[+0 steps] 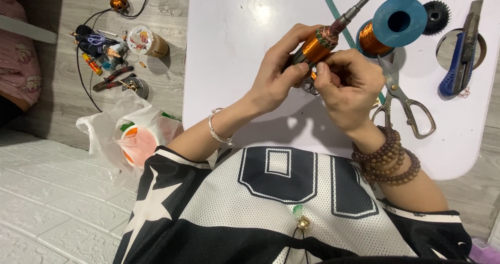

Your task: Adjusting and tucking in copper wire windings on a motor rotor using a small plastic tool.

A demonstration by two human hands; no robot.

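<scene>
A: While both hands meet over the white table [234, 45], what's on the floor, far left?

B: Loose tools w/ a black cable [86, 66], a small clear cup [143, 41], pliers w/ red grips [112, 79]. Nearer the body, a white plastic bag [112, 133] w/ sth orange inside.

A: Left hand?

B: Left hand [278, 71], silver bracelet on the wrist, fingers curled shut round the motor armature [320, 42], gripping its lower end. Armature is tilted, copper windings in the middle, steel shaft pointing up-right, held above the table approx. at centre.

A: Right hand?

B: Right hand [349, 84], bead bracelets on the wrist, fingers bent in tight, thumb and forefinger pinched at the armature's underside. Can't tell if there's wire between them.

A: Further right?

B: Blue spool of copper wire [390, 27] just beside the shaft, scissors [403, 100] lying open below it, black gear-like wheel [436, 16], then a blue utility knife [463, 55] near the table edge.
</scene>
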